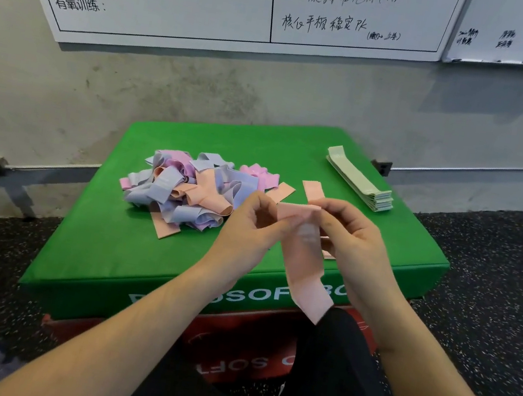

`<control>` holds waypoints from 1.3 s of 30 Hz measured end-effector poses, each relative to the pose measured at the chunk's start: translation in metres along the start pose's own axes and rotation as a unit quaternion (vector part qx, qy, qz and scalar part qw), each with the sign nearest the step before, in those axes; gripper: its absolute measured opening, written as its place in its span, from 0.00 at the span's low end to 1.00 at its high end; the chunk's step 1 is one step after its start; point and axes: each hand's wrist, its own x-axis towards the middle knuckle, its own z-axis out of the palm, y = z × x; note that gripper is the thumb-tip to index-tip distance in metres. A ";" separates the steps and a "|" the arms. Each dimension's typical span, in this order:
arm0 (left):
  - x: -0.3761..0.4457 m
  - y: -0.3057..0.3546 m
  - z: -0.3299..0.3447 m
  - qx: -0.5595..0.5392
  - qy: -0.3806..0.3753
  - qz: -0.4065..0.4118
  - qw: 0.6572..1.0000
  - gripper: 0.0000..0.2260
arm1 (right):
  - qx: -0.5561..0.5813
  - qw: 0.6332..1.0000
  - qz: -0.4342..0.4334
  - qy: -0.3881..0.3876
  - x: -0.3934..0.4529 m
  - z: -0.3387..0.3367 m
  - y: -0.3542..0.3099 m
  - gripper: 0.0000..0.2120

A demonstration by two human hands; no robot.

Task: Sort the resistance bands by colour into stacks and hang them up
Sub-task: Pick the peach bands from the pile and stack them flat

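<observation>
Both hands hold one salmon-pink resistance band above the front of the green soft box. My left hand pinches its upper left part, my right hand grips its upper right part, and the band's lower loop hangs down toward my lap. A tangled pile of lilac, pink and salmon bands lies on the box to the left. A neat stack of pale green bands lies at the box's back right corner. Another salmon band lies flat behind my right hand.
The green box sits on a red soft box, which stands on dark speckled gym flooring. A concrete wall with whiteboards rises right behind. My black-clad legs fill the lower middle.
</observation>
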 end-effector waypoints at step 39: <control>0.153 -0.036 0.048 -0.326 0.104 -0.233 0.910 0.08 | -0.160 0.981 0.108 0.012 0.034 -0.055 0.111 0.14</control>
